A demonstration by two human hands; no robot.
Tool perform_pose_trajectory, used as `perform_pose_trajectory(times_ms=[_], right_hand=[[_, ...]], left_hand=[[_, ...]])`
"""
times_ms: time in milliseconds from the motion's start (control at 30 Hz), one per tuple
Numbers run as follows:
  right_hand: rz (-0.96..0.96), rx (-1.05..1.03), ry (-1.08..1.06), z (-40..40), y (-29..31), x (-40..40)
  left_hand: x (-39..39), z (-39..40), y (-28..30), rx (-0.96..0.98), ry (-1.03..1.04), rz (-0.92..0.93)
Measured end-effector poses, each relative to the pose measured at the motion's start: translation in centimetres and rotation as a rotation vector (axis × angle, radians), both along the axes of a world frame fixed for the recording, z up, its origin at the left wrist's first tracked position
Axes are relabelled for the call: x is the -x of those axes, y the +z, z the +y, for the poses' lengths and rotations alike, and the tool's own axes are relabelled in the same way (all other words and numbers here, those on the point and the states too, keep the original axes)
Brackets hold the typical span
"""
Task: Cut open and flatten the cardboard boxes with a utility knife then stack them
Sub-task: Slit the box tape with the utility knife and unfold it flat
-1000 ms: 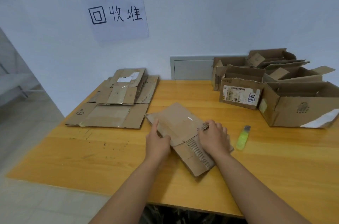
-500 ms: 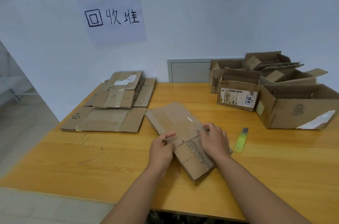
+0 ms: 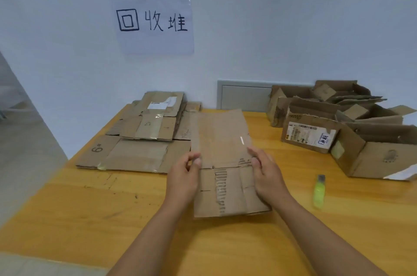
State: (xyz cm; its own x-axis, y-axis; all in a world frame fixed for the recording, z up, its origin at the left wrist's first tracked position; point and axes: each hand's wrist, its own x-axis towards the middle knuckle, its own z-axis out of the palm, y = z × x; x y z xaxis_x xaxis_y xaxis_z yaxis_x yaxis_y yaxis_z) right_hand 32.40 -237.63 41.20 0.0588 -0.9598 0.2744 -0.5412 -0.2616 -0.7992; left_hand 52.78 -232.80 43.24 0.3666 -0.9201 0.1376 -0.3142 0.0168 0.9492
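Two hands are holding one flattened box (image 3: 222, 162) by its long edges above the wooden table (image 3: 67, 212). The left hand (image 3: 184, 177) is pinching the left edge, thumb on top and fingers curled behind it; the right hand (image 3: 267, 174) is gripping the right edge, thumb lying across the upper face and the other fingers hidden under the cardboard. That flattened box is tilting up away from the person, its far end overlapping the right side of the stack of flattened cardboard (image 3: 144, 133), which is lying toward the table's far left corner. Torn patches are showing the ribbed inner layer on the lower half of the held piece.

Right of the held box, a green utility knife (image 3: 319, 192) is lying on the table, apart from the right hand. Beyond the knife, along the table's far right, several open boxes (image 3: 361, 131) are crowding together, the nearest one bearing a white label. On the wall behind the stack, a paper sign (image 3: 153, 21) with handwritten characters is hanging, and a grey panel (image 3: 244, 96) is sitting low on the wall behind the table's far edge.
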Motion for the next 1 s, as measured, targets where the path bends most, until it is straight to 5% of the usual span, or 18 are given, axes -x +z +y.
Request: perform_pose_trajectory(times_ms=[333,600,1000], right_hand=[[-0.040,0.001,0.089,-4.0,1.7,-12.8],[0.277,-0.083,0.307,-10.2,4.0,-20.1],[0.623,-0.103,0.275,-17.4,1.4,-25.2]], left_hand=[[-11.4,-2.7,0.3,-0.052,0.011,-0.310],[-18.5,-9.3,2.1,-0.017,0.145,-0.572],[-23.4,-17.7,-1.5,-0.137,0.116,-0.835]])
